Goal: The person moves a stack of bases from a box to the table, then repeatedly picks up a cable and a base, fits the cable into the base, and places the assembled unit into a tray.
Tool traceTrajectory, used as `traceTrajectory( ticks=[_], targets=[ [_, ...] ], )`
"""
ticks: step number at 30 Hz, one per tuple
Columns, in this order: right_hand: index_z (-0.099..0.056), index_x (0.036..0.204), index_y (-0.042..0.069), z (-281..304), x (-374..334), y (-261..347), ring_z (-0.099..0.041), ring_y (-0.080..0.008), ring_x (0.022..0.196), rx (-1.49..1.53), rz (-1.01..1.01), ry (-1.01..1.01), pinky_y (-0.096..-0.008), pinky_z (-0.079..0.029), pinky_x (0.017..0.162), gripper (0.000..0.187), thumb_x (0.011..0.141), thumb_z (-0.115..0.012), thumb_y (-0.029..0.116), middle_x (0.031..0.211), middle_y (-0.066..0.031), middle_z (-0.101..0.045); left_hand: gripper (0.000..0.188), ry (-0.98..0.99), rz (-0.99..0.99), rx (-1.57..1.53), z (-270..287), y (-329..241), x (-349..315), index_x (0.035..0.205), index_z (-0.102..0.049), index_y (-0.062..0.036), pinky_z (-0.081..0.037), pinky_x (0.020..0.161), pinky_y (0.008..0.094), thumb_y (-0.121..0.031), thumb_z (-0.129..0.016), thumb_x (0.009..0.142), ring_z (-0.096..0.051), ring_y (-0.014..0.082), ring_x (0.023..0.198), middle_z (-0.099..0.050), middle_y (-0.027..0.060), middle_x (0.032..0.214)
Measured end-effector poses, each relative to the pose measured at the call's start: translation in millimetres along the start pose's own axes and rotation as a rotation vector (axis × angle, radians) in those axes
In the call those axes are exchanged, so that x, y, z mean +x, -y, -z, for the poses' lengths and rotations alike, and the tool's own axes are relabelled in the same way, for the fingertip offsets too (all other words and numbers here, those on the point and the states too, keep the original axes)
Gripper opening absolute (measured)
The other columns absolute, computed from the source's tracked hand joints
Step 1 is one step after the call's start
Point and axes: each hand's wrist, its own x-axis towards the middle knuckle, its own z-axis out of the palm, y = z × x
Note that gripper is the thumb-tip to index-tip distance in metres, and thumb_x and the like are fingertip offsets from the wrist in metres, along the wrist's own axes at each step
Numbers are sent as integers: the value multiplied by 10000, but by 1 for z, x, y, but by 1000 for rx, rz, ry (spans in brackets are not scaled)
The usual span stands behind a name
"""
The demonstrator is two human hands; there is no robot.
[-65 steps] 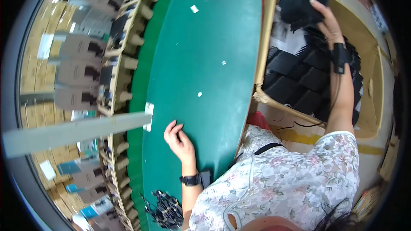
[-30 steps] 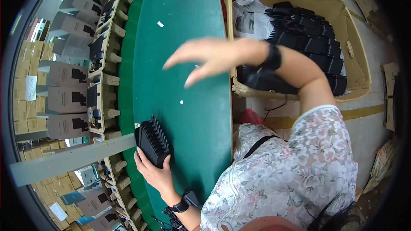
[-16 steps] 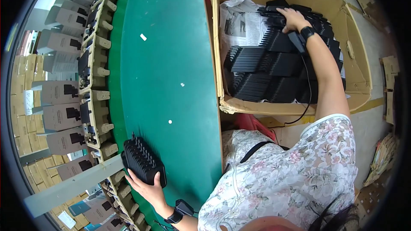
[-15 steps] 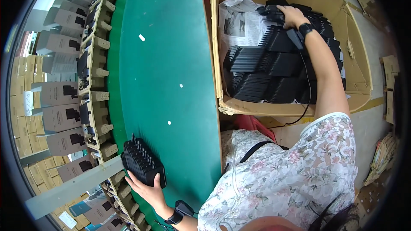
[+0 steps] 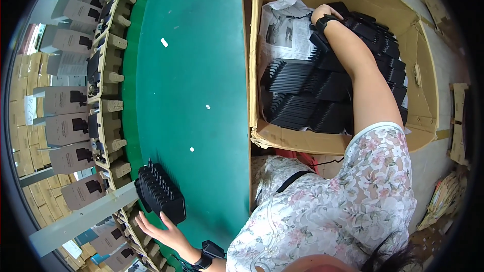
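Head cam, the only view here: the person's L hand (image 5: 164, 232) is over the near L part of the green table (image 5: 217, 60), fingers spread wide, thumb held apart from the rest. It's right by the lower end of a stack of thin black pieces (image 5: 160, 191) on the tabletop, approx. beside the end of a grey metal bar (image 5: 83, 220). Can't tell from here if the thumb tip is actually touching the stack (they're v. close), but the hand isn't wrapped round it.

R arm reaches out into a big cardboard box (image 5: 423, 80) on the R, next to the table. R hand (image 5: 325, 12) is bent down at the wrist among the black parts (image 5: 292, 75) in there, near the far side; its fingertips are mostly hidden, so can't say if it's gripping anything. Those parts lie in overlapping rows, w/ crumpled newspaper (image 5: 287, 35) showing at the box's L side.

Both wrists have black bands on. A few white scraps (image 5: 164, 43) lie about the tabletop. Along the L edge, beige molded trays (image 5: 115, 78) hold black items, w/ open grey-brown cartons (image 5: 65, 131) lined up just beyond. Person's wearing a floral top (image 5: 322, 211), dark strap at the waist.
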Motion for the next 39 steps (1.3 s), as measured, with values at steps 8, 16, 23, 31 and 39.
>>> traceTrajectory(
  ticks=[8,16,23,31,39],
  targets=[
    [-567,1179,89,-42,15,-25,-611,-340,953,312,268,-391,-572,-502,756,396,784,-584,89,1120,-148,-609,407,-69,69,-105,2,4,-15,1289,-437,-64,-430,883,406,-178,-537,911,-438,293,1193,-377,149,1356],
    [-479,1230,127,-57,-58,-98,-574,-334,1002,687,438,-585,-371,-462,865,573,682,-617,30,1080,-189,-602,350,-119,32,-187,2,8,-12,1254,-460,-28,-448,874,386,-115,-507,918,-451,284,1174,-399,151,1339],
    [-472,1251,140,-35,-122,-152,-564,-167,994,1271,761,-793,-293,-435,888,615,681,-692,76,1089,-82,-603,384,-151,-61,-342,5,-18,5,1264,-434,-12,-432,909,383,-94,-528,901,-445,288,1172,-396,153,1339],
    [-560,1146,18,66,-265,-140,-567,-146,929,1556,1049,-614,-275,-453,823,439,738,-702,94,1016,-51,-610,627,6,-161,-914,-22,-69,45,1341,-329,-48,-333,1012,400,-169,-642,811,-321,291,1286,-317,163,1395],
    [-427,1285,25,126,-377,48,-531,-151,982,1261,1753,-83,-282,-419,871,713,655,-755,85,1079,-47,-569,584,407,-9,-1908,-8,-70,124,1359,-315,-71,-346,995,354,-366,-531,904,-434,245,1208,-464,121,1312]
  ],
)
